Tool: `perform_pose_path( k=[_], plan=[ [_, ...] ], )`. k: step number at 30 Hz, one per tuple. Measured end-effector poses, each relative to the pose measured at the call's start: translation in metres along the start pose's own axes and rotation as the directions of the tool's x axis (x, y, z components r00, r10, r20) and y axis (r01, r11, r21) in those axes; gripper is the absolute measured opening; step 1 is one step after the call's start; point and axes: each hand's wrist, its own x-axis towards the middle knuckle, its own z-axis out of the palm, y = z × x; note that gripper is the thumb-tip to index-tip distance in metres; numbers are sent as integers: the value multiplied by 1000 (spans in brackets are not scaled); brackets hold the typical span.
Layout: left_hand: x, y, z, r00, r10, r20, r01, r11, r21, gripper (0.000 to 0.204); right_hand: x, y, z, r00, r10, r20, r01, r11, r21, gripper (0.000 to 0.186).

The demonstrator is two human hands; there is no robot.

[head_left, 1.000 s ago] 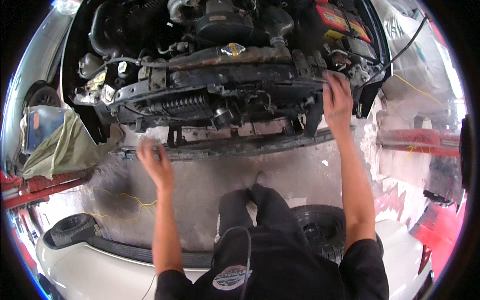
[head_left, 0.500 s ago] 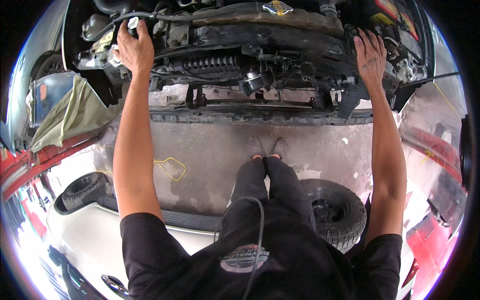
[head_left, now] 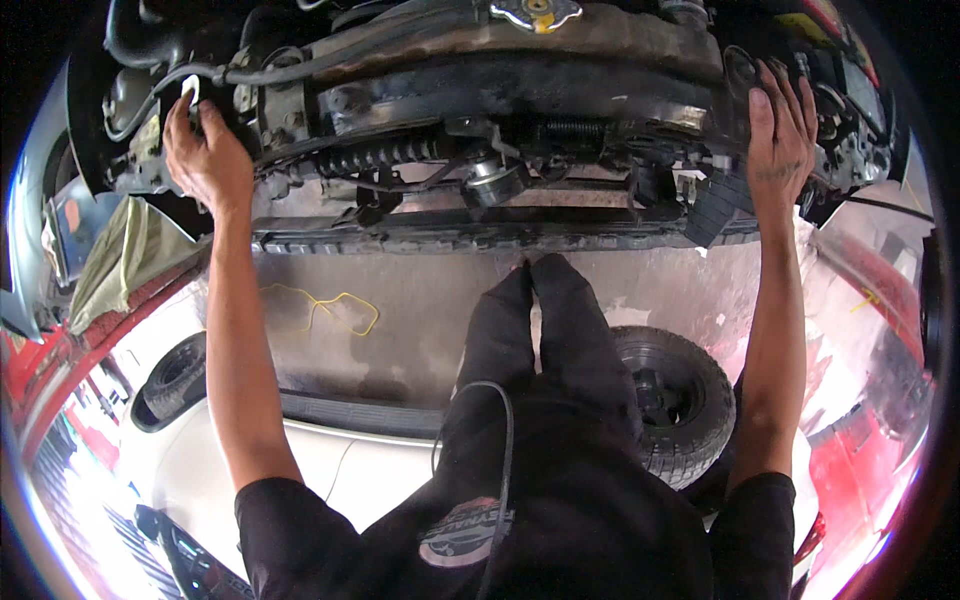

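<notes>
The front of a car with its bumper off spans the top of the view, its dark upper crossbar (head_left: 430, 105) running between my hands. At the left end, my left hand (head_left: 212, 160) reaches into the engine bay, fingers apart and slightly bent. Its fingertips are at a small white piece (head_left: 191, 86), perhaps a cap; no grip on it shows. My right hand (head_left: 782, 135) lies on the right end of the front frame, fingers stretched out. A silver radiator cap (head_left: 537, 12) sits at the top middle. Beneath the crossbar hangs a round metal part (head_left: 494, 180).
A black lower beam (head_left: 450, 238) crosses before my legs. A spare wheel (head_left: 675, 400) lies behind me on the right, beside a white vehicle (head_left: 370, 475). A yellow cord (head_left: 345, 310) lies on the floor. Green cloth (head_left: 125, 260) hangs at the left over red metalwork.
My view has moved closer to the engine bay, and my legs have come nearer to the lower beam. Both hands stay at the same ends of the car's front.
</notes>
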Motion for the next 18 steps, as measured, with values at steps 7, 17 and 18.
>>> perform_pose_path(
  k=[7,17,18],
  plan=[
    [-2,-2,-1,999,19,34,-16,996,-82,31,3,-1,2,1000,-12,-27,14,999,49,45],
    [-1,-1,0,999,8,46,-3,995,-100,31,4,0,2,997,-41,-60,46,997,70,43],
    [0,-2,-1,999,19,45,-15,996,-88,31,4,2,3,997,-41,-61,46,997,69,42]
  ],
)
